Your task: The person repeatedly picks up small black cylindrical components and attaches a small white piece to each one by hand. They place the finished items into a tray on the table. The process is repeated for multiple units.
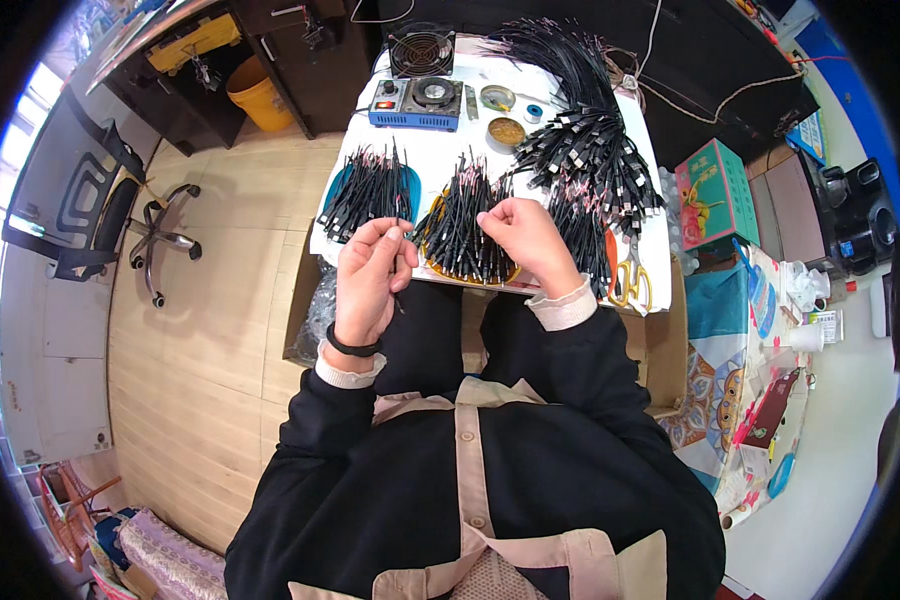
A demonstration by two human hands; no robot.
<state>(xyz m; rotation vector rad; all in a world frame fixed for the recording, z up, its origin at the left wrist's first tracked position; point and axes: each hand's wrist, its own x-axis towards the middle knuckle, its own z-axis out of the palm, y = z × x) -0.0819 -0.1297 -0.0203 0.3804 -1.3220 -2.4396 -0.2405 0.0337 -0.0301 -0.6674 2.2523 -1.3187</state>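
Observation:
My left hand, a black band at its wrist, is closed with thumb and fingers pinched on what looks like a thin black cable. Only small dark ends show above the fingertips and below the palm. My right hand is closed in a pinch at the right side of the middle cable bundle; what its fingertips hold, if anything, is hidden. That bundle of short black cables with pinkish wire ends lies on a yellow tray. A similar bundle rests on a blue tray to the left, and another lies to the right.
On the white table stand a blue soldering device, a black fan, a round tin and a solder spool. Long black cables with plugs heap at the back right. Yellow-handled scissors lie at the right edge.

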